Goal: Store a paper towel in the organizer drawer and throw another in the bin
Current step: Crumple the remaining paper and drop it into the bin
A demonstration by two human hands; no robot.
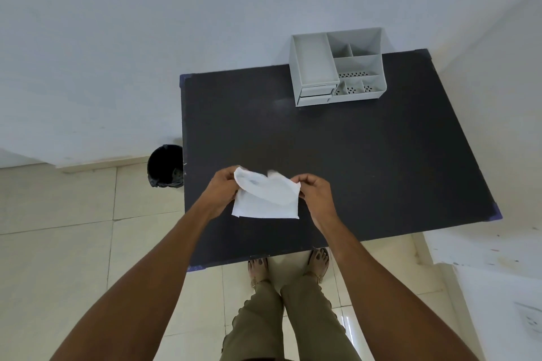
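A matte black rectangular table (352,161) fills the middle of the view, standing on pale tiled floor against a white wall. At its far right corner sits a light grey plastic desk organizer (337,67), with an open tray on top at the left, several small perforated compartments at the right, and two shallow drawers (315,95) stacked at its front left; both drawers look closed. Just beside the table's left edge, down on the floor, stands a small round black bin (165,165) lined with a dark bag, its mouth open.

Near the table's front edge, a white, limp paper towel (265,199) is held up between both hands, its lower part hanging or resting just over the tabletop; whether it touches the surface cannot be told. The left hand (224,190) is pinched on the sheet's left edge, and the right hand (315,190) is pinched on its upper right corner. The top edge is folded or bunched over, and it may be two sheets layered together; that is not clear.

The towel looks very light, soft and floppy, with no stiffness, so it will sag and crumple under any grip and could tear if pulled hard. Corner or edge pinches suit folding it flat for a drawer; a loose scrunch suits the bin.
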